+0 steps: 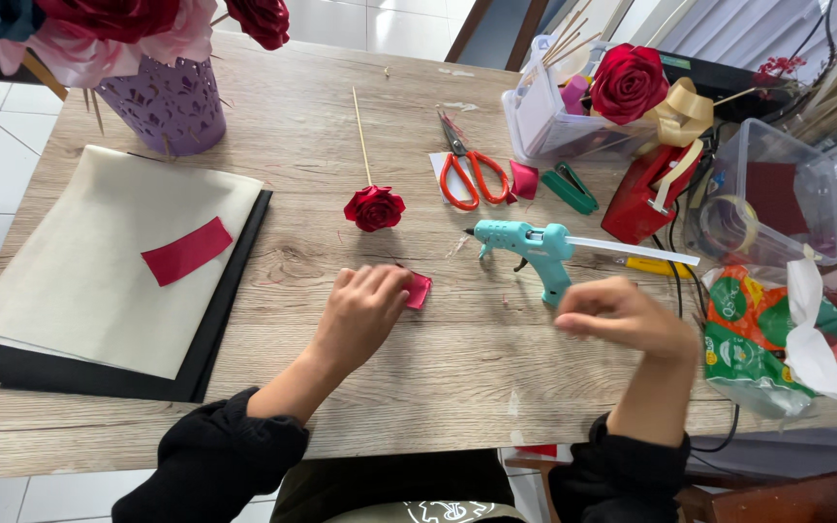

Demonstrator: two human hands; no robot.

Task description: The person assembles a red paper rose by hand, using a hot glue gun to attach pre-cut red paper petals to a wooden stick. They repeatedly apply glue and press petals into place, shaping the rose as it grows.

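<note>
My left hand (360,315) lies palm down on the wooden table (457,378), fingers pressing a small red folded ribbon piece (419,290) that peeks out at its right. My right hand (624,316) hovers beside the base of a teal glue gun (530,247), fingers curled together; nothing shows in it. A red ribbon rose on a thin wooden stick (374,206) rests just beyond my left hand.
Orange-handled scissors (471,172) and a green clip (571,187) lie at the back. A lilac vase of fabric roses (167,102) stands far left, paper sheets with a red strip (186,250) beside it. Clear boxes (573,111), a red tape dispenser (646,194) and a green bag (758,334) crowd the right.
</note>
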